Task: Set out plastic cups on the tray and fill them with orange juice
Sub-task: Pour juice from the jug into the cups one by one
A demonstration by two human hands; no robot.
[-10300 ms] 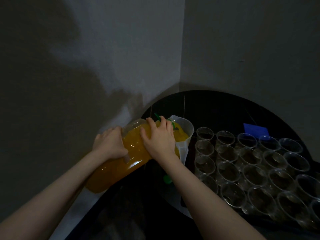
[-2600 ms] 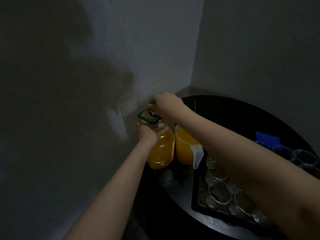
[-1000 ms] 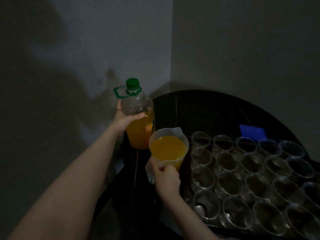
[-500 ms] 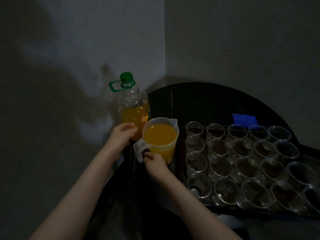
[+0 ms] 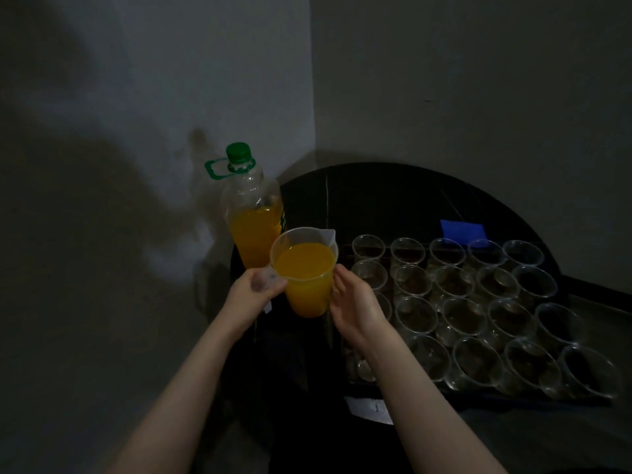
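From the head camera, a clear plastic measuring jug (image 5: 305, 272) filled almost to the rim with orange juice is held up between both hands, just left of the tray and in front of the bottle. The left hand (image 5: 251, 295) grips the jug's translucent handle, fingers curled round it, which gives it the leverage to tilt. The right hand (image 5: 354, 307) lies against the jug's opposite wall with its fingers fairly straight, seemingly steadying a heavy, full vessel rather than clasping it. The jug's small spout (image 5: 327, 235) points away from the person and toward the cups, a sensible heading for pouring. Behind it stands a large clear plastic bottle (image 5: 253, 213), about half full of juice; its green screw cap (image 5: 238, 152) is on, so it looks parked out of the way near the wall corner. The clear plastic cups (image 5: 455, 302) stand upright in close rows on the dark rectangular tray (image 5: 362, 384), rims nearly touching, and all appear empty, though the dim light makes that hard to confirm. The tray sits on a round black table (image 5: 376, 200), with a small blue rectangular object (image 5: 462, 228) just beyond the far row. Setting out seems done; filling has not begun.
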